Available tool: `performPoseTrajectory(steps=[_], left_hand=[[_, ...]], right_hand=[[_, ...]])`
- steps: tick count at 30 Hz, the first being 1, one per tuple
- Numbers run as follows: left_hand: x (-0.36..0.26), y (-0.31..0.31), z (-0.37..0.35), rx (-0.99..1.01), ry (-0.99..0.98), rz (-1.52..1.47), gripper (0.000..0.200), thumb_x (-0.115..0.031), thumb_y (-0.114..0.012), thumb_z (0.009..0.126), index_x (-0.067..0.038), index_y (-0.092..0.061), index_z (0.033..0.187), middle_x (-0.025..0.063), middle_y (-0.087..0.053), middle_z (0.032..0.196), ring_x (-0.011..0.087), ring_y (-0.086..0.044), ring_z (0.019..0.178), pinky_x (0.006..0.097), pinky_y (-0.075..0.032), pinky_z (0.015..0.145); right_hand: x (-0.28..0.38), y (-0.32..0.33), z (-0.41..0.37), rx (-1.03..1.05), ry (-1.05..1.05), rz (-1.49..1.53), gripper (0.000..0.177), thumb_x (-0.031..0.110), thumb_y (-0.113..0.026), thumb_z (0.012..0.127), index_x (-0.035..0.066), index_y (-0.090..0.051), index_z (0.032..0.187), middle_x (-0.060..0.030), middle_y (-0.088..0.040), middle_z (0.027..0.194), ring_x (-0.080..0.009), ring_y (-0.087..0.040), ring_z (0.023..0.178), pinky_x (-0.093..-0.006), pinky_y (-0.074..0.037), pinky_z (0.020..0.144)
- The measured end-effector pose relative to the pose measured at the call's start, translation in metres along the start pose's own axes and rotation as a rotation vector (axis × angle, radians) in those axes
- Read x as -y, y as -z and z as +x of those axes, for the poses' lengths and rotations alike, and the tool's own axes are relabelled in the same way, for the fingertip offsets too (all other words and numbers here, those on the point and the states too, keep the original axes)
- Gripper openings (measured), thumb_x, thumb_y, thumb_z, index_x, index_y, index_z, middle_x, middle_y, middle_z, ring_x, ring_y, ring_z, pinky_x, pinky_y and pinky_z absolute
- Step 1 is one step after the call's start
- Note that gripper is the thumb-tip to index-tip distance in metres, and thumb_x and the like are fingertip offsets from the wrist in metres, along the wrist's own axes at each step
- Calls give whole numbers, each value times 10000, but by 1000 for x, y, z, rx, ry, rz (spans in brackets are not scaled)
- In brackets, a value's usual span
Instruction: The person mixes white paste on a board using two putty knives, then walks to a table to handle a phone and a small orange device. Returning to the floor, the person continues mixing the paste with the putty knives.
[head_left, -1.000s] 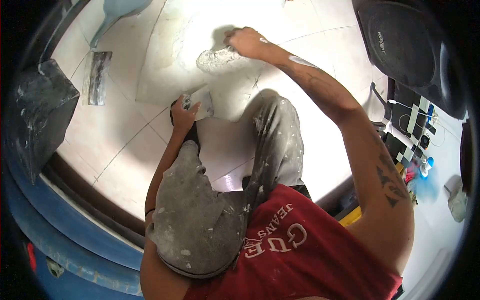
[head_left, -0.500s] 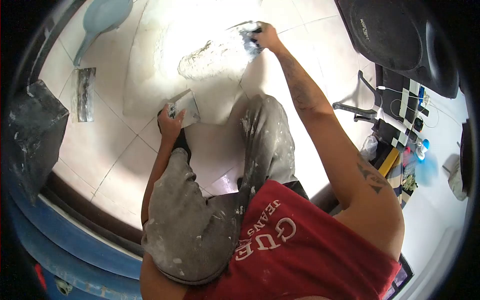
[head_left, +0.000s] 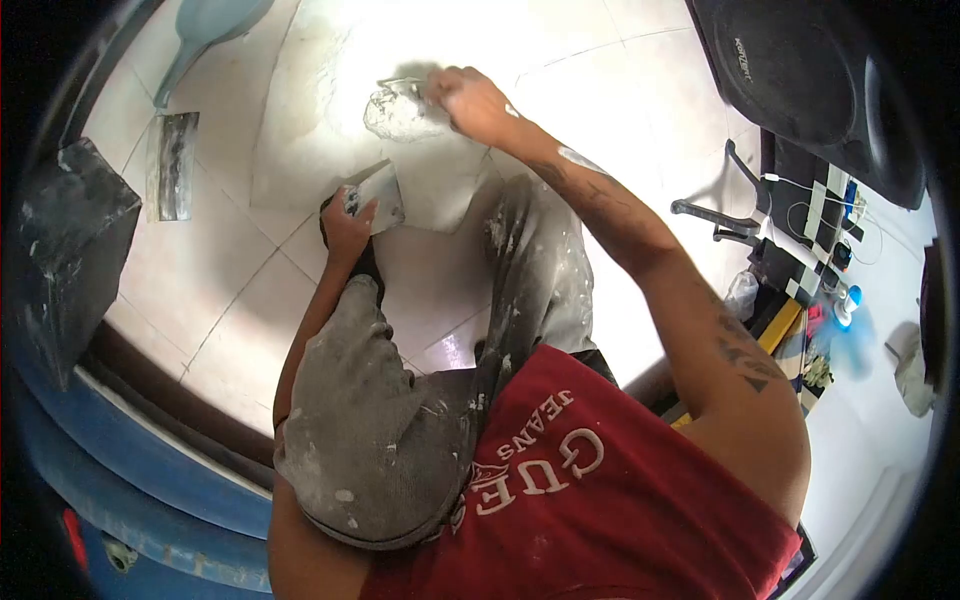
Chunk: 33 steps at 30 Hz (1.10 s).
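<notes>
A pale board (head_left: 300, 150) lies on the tiled floor with a mound of wet white paste (head_left: 396, 114) on it. My right hand (head_left: 468, 98) is closed round a trowel (head_left: 405, 80), whose blade touches the paste; glare and blur hide part of it. By my foot, my left hand (head_left: 350, 222) grips a flat metal scraper (head_left: 380, 196) with paste smears, its blade over the board's near edge. White streaks mark my right wrist and forearm.
A smeared metal blade (head_left: 173, 166) and a grey-blue long-handled pan (head_left: 205, 25) lie at the left. Further left stands a dark block-like object (head_left: 75, 240). A black speaker (head_left: 810, 90), stand legs (head_left: 715, 215) and cables are on the right.
My right hand has moved left across the board with the trowel, and the paste is gathered into a smaller mound. My left hand has barely moved and still holds the scraper.
</notes>
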<state>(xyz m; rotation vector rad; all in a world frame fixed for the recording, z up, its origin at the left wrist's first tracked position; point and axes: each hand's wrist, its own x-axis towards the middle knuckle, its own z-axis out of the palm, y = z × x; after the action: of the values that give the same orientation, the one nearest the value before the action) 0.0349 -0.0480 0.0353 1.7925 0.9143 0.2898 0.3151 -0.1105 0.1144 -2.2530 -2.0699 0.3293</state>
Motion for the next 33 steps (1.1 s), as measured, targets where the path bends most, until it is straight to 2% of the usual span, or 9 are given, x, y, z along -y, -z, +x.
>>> performPoseTrajectory(steps=[4, 6, 11, 15, 20, 25, 29, 32, 33], left_hand=[[2, 0, -2, 28, 37, 41, 326, -158, -726, 704, 58, -557, 882, 179, -609, 716, 291, -605, 658, 361, -467, 633], [0, 0, -3, 3, -1, 96, 324, -159, -728, 704, 59, -556, 873, 181, -607, 714, 292, -604, 658, 365, -466, 634], [-17, 8, 0, 86, 117, -18, 342, -178, -730, 707, 66, -560, 874, 192, -612, 724, 312, -612, 682, 374, -465, 653], [-7, 2, 0, 2, -1, 145, 387, -183, -731, 712, 91, -560, 925, 215, -617, 760, 316, -617, 711, 369, -468, 665], [-6, 0, -3, -24, -47, 121, 498, -199, -736, 711, 138, -542, 1022, 257, -615, 828, 335, -622, 767, 360, -479, 696], [-10, 0, -9, -79, -111, 251, 475, -186, -732, 719, 147, -542, 1000, 255, -615, 828, 340, -626, 777, 364, -482, 704], [-21, 6, -1, -5, -37, 166, 455, -189, -728, 726, 145, -544, 975, 255, -613, 841, 338, -622, 803, 383, -477, 723], [-2, -2, -7, -114, -143, 227, 446, -196, -725, 727, 127, -552, 980, 253, -613, 851, 354, -616, 813, 393, -476, 720], [-3, -3, -11, -124, -144, 259, 441, -195, -726, 725, 121, -554, 980, 251, -614, 848, 360, -615, 803, 395, -477, 714]], right_hand=[[-15, -16, -9, -220, -65, 159, 306, 89, -599, 742, 80, -635, 1046, -102, -519, 1170, -283, -542, 1034, -393, -461, 897], [-39, 15, 7, 180, 134, -136, 286, 126, -528, 809, 103, -629, 1076, -89, -525, 1153, -254, -542, 1066, -391, -456, 924], [-56, -9, -9, 45, 501, -331, 267, 103, -525, 792, 105, -631, 1037, -80, -533, 1202, -226, -589, 1008, -359, -475, 866], [-58, 29, 27, 408, 473, -452, 238, 104, -534, 782, 74, -626, 1000, -60, -550, 1203, -203, -597, 1000, -333, -474, 855], [-58, -16, 16, -9, 691, -264, 177, 97, -555, 760, 114, -640, 914, -51, -572, 1051, -199, -589, 963, -375, -482, 881], [-45, 19, 62, 571, 501, -539, 175, 123, -565, 763, 115, -643, 919, -9, -578, 1093, -193, -593, 970, -390, -432, 941], [-65, -18, 30, -11, 619, -440, 155, 127, -574, 762, 122, -650, 898, -3, -569, 1136, -183, -596, 967, -359, -452, 896], [-93, -16, 19, 108, 686, -402, 160, 123, -567, 767, 130, -651, 903, 0, -587, 1108, -179, -598, 968, -357, -469, 870], [-73, 1, 37, 456, 555, -602, 183, 127, -563, 770, 139, -655, 927, -3, -606, 1096, -182, -601, 975, -355, -489, 833]])
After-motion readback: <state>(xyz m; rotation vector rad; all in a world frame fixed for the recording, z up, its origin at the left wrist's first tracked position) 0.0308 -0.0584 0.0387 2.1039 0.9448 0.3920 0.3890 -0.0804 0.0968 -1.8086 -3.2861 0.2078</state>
